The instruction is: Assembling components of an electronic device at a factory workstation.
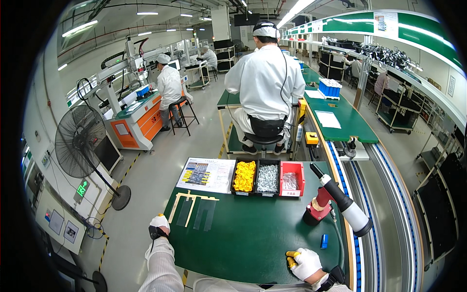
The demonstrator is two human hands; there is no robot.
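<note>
My left hand [159, 223], in a white glove with yellow at a fingertip, is at the left edge of the green table [238, 238]. Its fingers are mostly hidden. Near the table's front right, my right hand [306, 264] rests in a white glove with yellow-tipped fingers, bent but slightly apart. No object shows in it. A small blue cylinder [324, 241] lies just beyond it. Farther off stands a red fixture [318, 208] with a tilted black-and-white cylindrical tool [343, 202].
Side by side at the back stand bins of yellow parts [244, 176], of metal screws [268, 178] and a red bin [292, 178]. A printed sheet [206, 174] and tape strips [192, 207] lie left. A conveyor [379, 209] runs right; a person [266, 78] sits ahead.
</note>
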